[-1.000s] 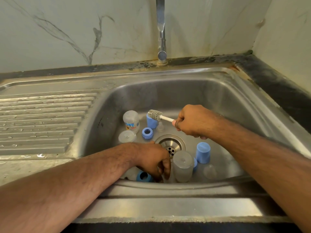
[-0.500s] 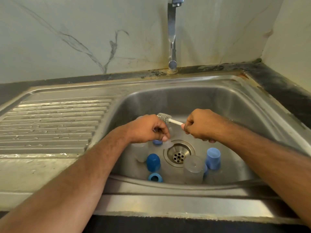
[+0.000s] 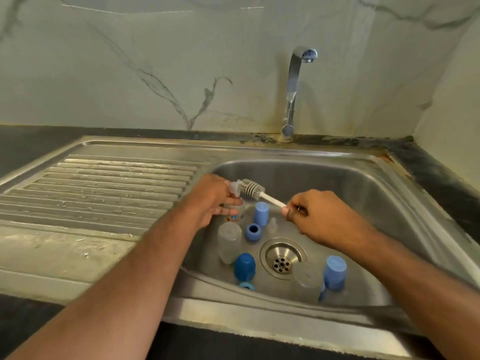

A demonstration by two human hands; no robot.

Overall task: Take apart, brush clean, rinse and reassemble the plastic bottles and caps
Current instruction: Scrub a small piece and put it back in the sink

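Left hand fingers pinch one teat; right hand grips one brush.

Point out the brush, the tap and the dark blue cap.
brush (image 3: 251,188), head view, on its bristle head.
tap (image 3: 293,81), head view, on its upright pipe.
dark blue cap (image 3: 244,266), head view, on its domed side.

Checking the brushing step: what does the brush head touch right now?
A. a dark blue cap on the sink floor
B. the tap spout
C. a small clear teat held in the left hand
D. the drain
C: the brush head meets the small clear teat pinched in the left hand, above the sink floor.
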